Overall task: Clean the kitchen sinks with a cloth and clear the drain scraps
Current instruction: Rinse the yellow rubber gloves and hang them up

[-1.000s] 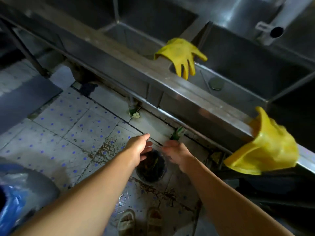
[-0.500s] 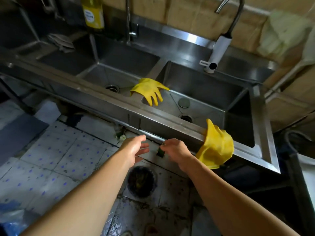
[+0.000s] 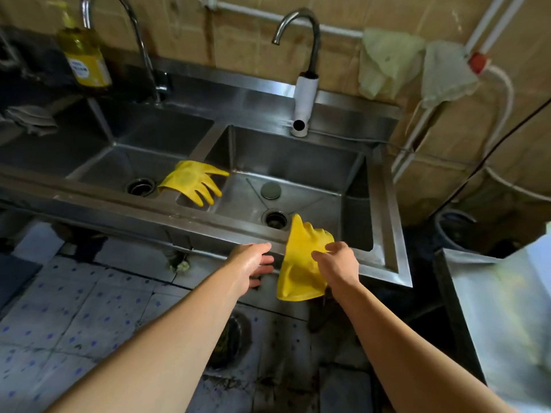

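While one yellow glove (image 3: 192, 181) drapes the sink divider (image 3: 208, 147), the right hand (image 3: 338, 263) pinches another crumpled glove (image 3: 301, 263); the left hand (image 3: 253, 263) hovers, fingers relaxed.

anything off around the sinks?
The two yellow gloves are apart: one is draped over the divider between the basins, the other hangs over the front rim, touched by the right hand. The round stopper lies loose beside the open drain.

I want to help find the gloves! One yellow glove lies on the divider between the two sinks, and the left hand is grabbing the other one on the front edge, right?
Nearly. It is the right hand that pinches the glove on the front edge, as the head view shows. The left hand is open beside it, holding nothing. The other yellow glove does lie on the divider.
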A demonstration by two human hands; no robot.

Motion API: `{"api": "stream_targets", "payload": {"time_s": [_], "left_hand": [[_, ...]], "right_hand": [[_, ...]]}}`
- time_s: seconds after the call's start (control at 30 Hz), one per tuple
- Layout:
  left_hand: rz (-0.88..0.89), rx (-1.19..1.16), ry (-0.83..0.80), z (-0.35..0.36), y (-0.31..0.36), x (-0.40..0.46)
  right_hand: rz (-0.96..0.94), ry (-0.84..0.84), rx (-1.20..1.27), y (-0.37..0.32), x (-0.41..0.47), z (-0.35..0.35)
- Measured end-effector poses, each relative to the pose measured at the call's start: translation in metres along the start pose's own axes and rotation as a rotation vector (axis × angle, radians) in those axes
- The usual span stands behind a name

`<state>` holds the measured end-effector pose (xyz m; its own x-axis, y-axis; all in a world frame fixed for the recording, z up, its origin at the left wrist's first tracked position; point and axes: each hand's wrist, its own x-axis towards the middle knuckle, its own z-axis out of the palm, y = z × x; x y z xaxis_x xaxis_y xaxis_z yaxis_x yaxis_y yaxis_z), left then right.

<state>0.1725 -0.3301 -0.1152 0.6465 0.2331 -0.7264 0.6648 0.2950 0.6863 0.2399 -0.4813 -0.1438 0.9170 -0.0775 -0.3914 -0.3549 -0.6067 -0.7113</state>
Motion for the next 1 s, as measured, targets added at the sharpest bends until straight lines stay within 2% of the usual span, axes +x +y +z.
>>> {"api": "stream_targets", "payload": {"time_s": [0.23,0.33,0.57,0.67,0.73,0.87,1.0], "left_hand": [[0.006,0.071,0.026,0.028,0.015,0.018],[0.011,0.084,0.063,0.029,0.019,0.031],[0.006,0.112,0.039,0.018,0.03,0.053],[0.003,0.123,0.014,0.006,0.038,0.057],[0.016,0.126,0.013,-0.003,0.046,0.06],[0.097,0.128,0.065,-0.025,0.065,0.064],[0.181,0.128,0.087,-0.051,0.084,0.063]], "right_hand": [[0.093,0.001,-0.102,0.013,0.026,-0.001],[0.159,0.064,-0.188,0.012,0.035,0.005],[0.34,0.064,-0.254,-0.001,0.051,0.016],[0.299,0.068,-0.292,-0.015,0.051,0.023],[0.191,0.025,-0.269,-0.029,0.05,0.027],[0.069,-0.104,-0.008,-0.057,0.049,0.033],[0.032,-0.055,0.03,-0.088,0.055,0.041]]}}
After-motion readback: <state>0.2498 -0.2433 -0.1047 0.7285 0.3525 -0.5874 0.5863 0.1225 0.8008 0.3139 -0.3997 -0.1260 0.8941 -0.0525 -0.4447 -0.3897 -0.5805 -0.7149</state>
